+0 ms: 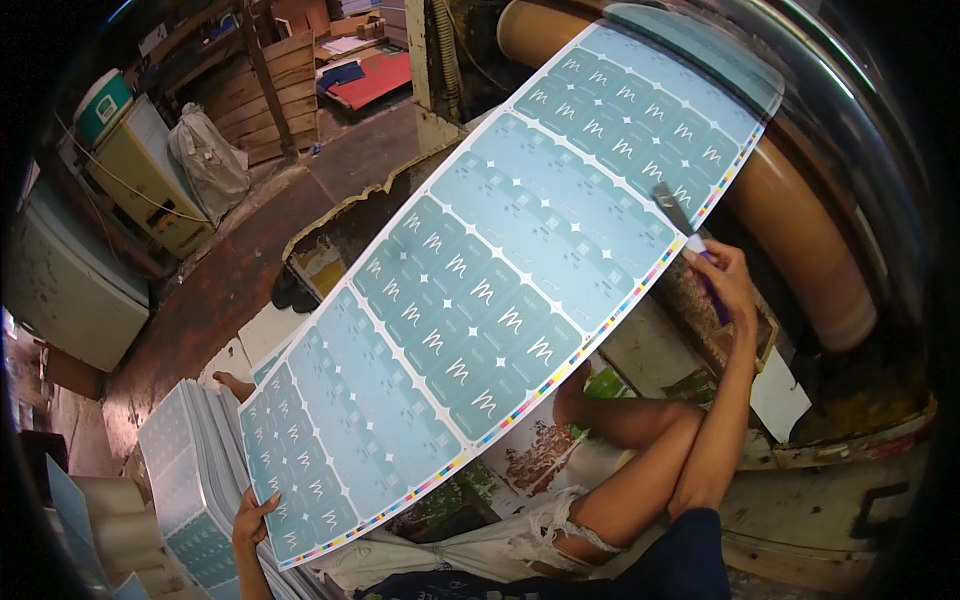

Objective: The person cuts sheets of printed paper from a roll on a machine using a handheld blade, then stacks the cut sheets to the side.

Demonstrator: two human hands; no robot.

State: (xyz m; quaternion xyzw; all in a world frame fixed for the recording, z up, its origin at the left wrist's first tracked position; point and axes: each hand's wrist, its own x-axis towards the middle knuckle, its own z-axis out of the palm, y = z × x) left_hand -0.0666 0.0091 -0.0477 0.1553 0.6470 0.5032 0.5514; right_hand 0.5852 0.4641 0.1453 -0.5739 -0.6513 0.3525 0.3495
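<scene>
A long printed sheet (490,270) in teal and pale blue slopes from the rollers at the upper right down to my lap. My left hand (255,515) pinches its lower left corner, thumb on top. Around the purple handle of a flat-bladed knife (674,210) my right hand (728,275) is closed, beside the sheet's right edge. The grey blade lies over the sheet, pointing up toward the rollers. Whether its edge touches the paper I cannot tell. The sheet's far end curves against a shiny dark roller (700,55).
A brown roller (800,230) stands at the right, above a machine frame. A thick stack of printed sheets (190,470) lies at the lower left. My bent leg (630,450) is under the sheet. Farther back are a cooler (100,108), a white sack (208,160) and wooden boards (275,100).
</scene>
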